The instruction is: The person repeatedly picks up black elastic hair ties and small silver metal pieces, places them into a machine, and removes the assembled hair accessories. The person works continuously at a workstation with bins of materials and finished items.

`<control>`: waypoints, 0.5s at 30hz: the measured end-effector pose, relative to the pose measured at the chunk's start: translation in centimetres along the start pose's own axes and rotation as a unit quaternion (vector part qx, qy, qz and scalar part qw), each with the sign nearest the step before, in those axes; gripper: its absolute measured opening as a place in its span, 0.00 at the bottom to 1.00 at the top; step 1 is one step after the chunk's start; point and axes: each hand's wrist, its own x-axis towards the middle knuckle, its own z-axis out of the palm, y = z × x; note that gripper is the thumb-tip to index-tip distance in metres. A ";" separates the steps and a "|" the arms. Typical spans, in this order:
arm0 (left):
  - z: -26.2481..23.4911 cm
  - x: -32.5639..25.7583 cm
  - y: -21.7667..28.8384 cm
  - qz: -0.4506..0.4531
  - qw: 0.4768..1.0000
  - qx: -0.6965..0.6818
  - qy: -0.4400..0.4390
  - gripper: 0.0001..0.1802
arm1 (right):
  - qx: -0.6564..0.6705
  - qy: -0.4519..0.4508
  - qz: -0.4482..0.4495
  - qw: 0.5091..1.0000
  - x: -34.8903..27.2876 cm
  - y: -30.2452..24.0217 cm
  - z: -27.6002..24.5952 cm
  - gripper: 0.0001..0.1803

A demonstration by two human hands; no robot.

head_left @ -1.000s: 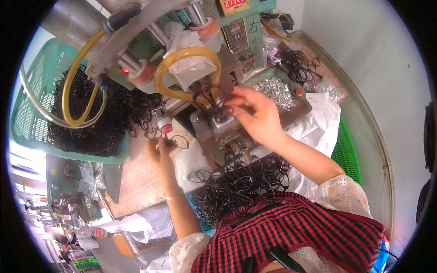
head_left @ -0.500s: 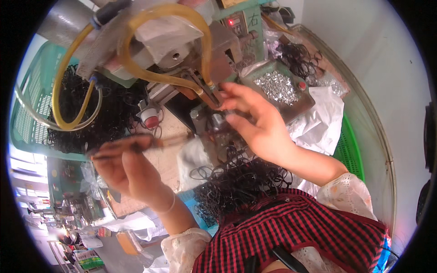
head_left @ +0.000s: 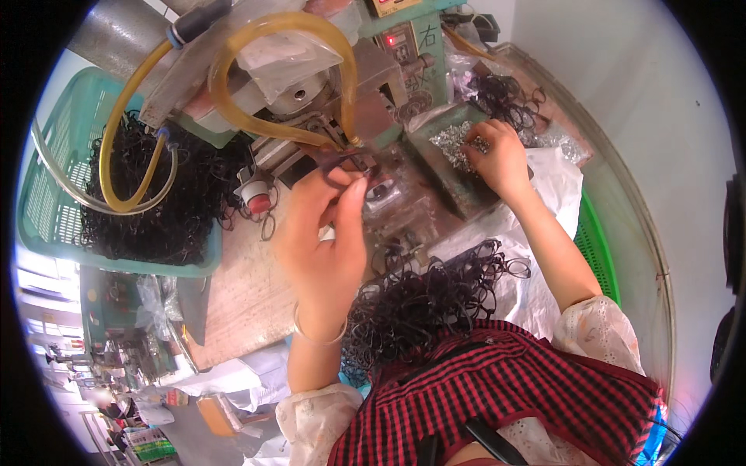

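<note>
My left hand (head_left: 326,233) is raised in front of the small press machine (head_left: 342,101), its fingertips pinching a thin black elastic loop (head_left: 342,161) at the machine's jaw. My right hand (head_left: 497,159) reaches right into a dark tray (head_left: 435,167) of small silver metal pieces (head_left: 454,140), fingers curled among them. A heap of black elastic loops (head_left: 420,303) lies in my lap between both forearms.
A green basket (head_left: 47,210) full of black loops (head_left: 155,194) stands at the left. Yellow hoses (head_left: 256,78) curl over the machine. A red button (head_left: 258,200) sits by the wooden bench (head_left: 241,303). More black loops (head_left: 505,93) lie far right on white plastic sheeting (head_left: 559,186).
My left hand rose from the bench to the machine's jaw with a black loop. My right hand left the jaw and moved right into the tray of silver pieces.
</note>
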 end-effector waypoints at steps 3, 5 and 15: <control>0.5 0.1 -0.1 -0.025 1.000 -0.002 -0.006 0.07 | -0.016 0.028 -0.008 0.999 -0.4 0.2 0.2 0.09; 0.3 0.2 0.1 -0.024 1.000 -0.016 0.007 0.07 | 0.013 0.051 -0.038 0.998 -0.4 0.4 1.0 0.08; -3.8 -6.5 -4.0 0.118 0.980 0.148 0.066 0.11 | -0.021 0.051 -0.099 0.994 -0.6 0.1 1.1 0.09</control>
